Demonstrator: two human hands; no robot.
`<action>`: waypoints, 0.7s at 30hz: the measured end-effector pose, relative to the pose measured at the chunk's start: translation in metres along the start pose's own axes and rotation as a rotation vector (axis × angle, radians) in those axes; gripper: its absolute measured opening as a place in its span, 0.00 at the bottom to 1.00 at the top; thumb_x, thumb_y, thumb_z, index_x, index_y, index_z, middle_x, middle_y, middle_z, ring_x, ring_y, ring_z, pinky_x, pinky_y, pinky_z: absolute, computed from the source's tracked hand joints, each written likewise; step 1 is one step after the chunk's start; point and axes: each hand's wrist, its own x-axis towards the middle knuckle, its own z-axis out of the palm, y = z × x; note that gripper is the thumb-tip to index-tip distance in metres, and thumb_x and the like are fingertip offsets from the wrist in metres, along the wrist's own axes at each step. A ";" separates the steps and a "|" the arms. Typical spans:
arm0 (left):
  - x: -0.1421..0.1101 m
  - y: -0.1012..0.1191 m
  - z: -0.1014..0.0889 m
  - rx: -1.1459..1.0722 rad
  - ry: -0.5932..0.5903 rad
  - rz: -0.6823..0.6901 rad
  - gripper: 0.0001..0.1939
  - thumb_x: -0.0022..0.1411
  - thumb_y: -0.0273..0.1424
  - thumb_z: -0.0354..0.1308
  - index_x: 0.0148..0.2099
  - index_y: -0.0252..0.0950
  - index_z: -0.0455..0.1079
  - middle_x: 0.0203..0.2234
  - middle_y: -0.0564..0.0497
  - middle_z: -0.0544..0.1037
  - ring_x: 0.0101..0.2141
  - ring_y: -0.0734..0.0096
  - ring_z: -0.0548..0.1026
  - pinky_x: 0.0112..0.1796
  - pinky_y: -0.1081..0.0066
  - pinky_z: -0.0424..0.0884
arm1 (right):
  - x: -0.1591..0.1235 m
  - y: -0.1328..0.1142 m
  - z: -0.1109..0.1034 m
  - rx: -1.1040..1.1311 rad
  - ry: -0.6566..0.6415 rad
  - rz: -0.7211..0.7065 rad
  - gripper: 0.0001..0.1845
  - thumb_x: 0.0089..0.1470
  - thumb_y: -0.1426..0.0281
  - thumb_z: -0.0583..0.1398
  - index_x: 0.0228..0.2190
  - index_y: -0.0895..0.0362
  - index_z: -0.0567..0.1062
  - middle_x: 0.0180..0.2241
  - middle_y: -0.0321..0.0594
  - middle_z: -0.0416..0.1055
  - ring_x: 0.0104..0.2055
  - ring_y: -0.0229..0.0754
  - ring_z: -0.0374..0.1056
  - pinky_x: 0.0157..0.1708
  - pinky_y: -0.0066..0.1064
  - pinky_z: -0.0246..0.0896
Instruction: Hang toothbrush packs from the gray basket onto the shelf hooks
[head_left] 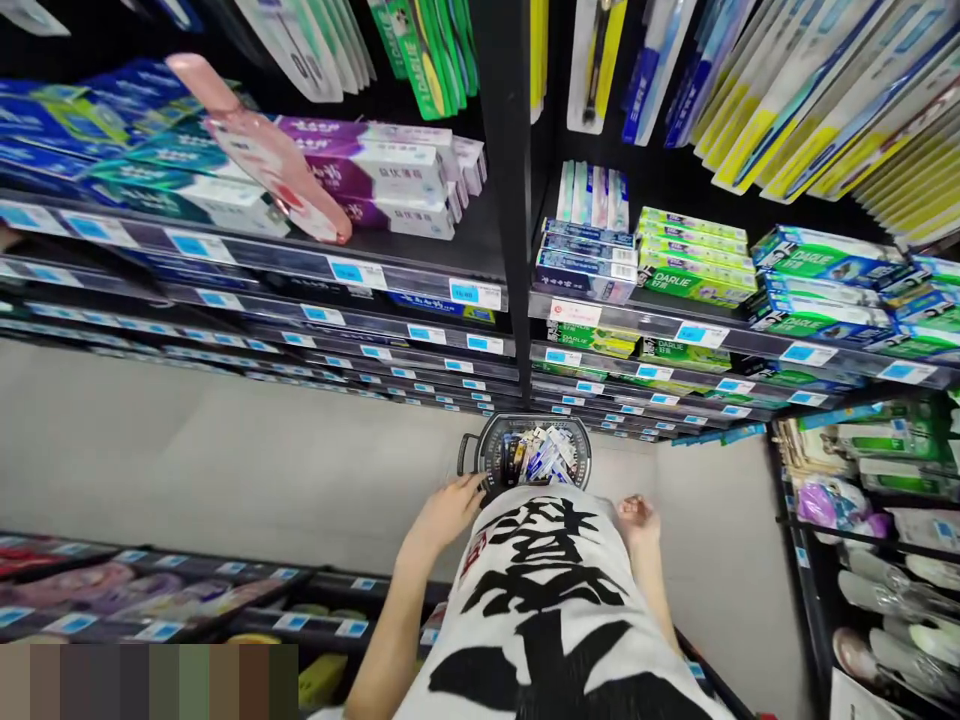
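Observation:
A dark shopping basket [491, 430] sits low in front of my body, with its handle sticking out on the left side. Inside lie several packaged items [551, 452], white, blue and dark; they look like toothbrush packs, too small to be sure. My left hand [454, 508] hangs just left of the basket, fingers stretched towards its rim; whether they touch it I cannot tell. My right hand [637, 514] is at the right of my shirt, fingers curled in, and nothing shows in it. My printed white shirt [540, 570] hides the basket's near edge.
Shelves ahead carry purple toothpaste boxes [375, 170], green-yellow toothpaste boxes [697, 260] and hanging toothbrushes [810, 90]. A pink bottle-shaped object [277, 165] leans over the shelf edge. A dark upright [514, 200] divides the shelves. Racks stand at right [795, 560] and behind left [255, 590].

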 end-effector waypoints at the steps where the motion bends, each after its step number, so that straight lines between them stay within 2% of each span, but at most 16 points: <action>1: 0.004 0.004 -0.001 0.003 0.004 0.020 0.24 0.75 0.34 0.41 0.67 0.36 0.63 0.59 0.39 0.75 0.57 0.53 0.74 0.54 0.58 0.72 | 0.003 0.005 -0.012 0.058 0.034 0.031 0.20 0.45 0.53 0.57 0.15 0.47 0.53 0.12 0.31 0.45 0.15 0.43 0.50 0.22 0.41 0.45; 5: 0.025 0.030 0.001 0.030 -0.021 0.136 0.23 0.75 0.33 0.42 0.66 0.35 0.65 0.57 0.39 0.76 0.58 0.53 0.74 0.57 0.58 0.70 | 0.044 0.004 -0.046 0.314 0.124 0.148 0.09 0.43 0.64 0.57 0.20 0.48 0.60 0.15 0.29 0.50 0.17 0.40 0.48 0.21 0.37 0.47; 8: 0.037 0.050 0.016 0.024 -0.026 0.190 0.24 0.75 0.35 0.44 0.67 0.35 0.65 0.58 0.39 0.76 0.59 0.53 0.72 0.58 0.59 0.68 | 0.080 -0.004 -0.048 0.479 0.155 0.198 0.05 0.47 0.69 0.57 0.25 0.50 0.63 0.17 0.27 0.55 0.18 0.37 0.51 0.21 0.32 0.53; 10: 0.041 0.059 0.032 0.000 -0.026 0.179 0.24 0.75 0.36 0.44 0.68 0.36 0.64 0.58 0.40 0.76 0.59 0.53 0.72 0.57 0.59 0.69 | 0.096 -0.008 -0.038 0.568 0.153 0.223 0.05 0.50 0.72 0.57 0.27 0.51 0.64 0.18 0.27 0.58 0.19 0.36 0.54 0.22 0.29 0.56; 13: 0.038 0.065 0.063 -0.052 -0.056 0.109 0.24 0.74 0.35 0.46 0.68 0.37 0.64 0.57 0.39 0.76 0.57 0.51 0.74 0.54 0.59 0.71 | 0.100 -0.004 -0.010 0.637 0.106 0.297 0.05 0.53 0.74 0.57 0.29 0.51 0.67 0.20 0.27 0.62 0.20 0.34 0.58 0.23 0.26 0.60; 17: 0.021 0.060 0.103 -0.149 -0.076 -0.016 0.23 0.72 0.32 0.49 0.65 0.33 0.68 0.54 0.36 0.77 0.54 0.48 0.76 0.51 0.56 0.73 | 0.083 0.029 0.028 0.568 0.003 0.498 0.06 0.52 0.77 0.57 0.30 0.54 0.69 0.21 0.29 0.66 0.20 0.33 0.61 0.23 0.24 0.62; 19: 0.011 0.051 0.121 -0.227 0.003 -0.066 0.23 0.72 0.32 0.48 0.65 0.34 0.67 0.55 0.37 0.76 0.54 0.50 0.75 0.52 0.57 0.72 | 0.073 0.050 0.039 0.486 -0.035 0.593 0.07 0.51 0.79 0.58 0.28 0.54 0.69 0.21 0.29 0.67 0.20 0.33 0.62 0.21 0.25 0.62; 21: 0.005 0.039 0.142 -0.337 0.140 -0.122 0.23 0.72 0.33 0.47 0.65 0.36 0.67 0.55 0.39 0.76 0.55 0.52 0.73 0.55 0.57 0.71 | 0.067 0.068 0.046 0.402 -0.056 0.661 0.08 0.49 0.79 0.60 0.27 0.54 0.68 0.21 0.29 0.67 0.19 0.34 0.63 0.20 0.25 0.62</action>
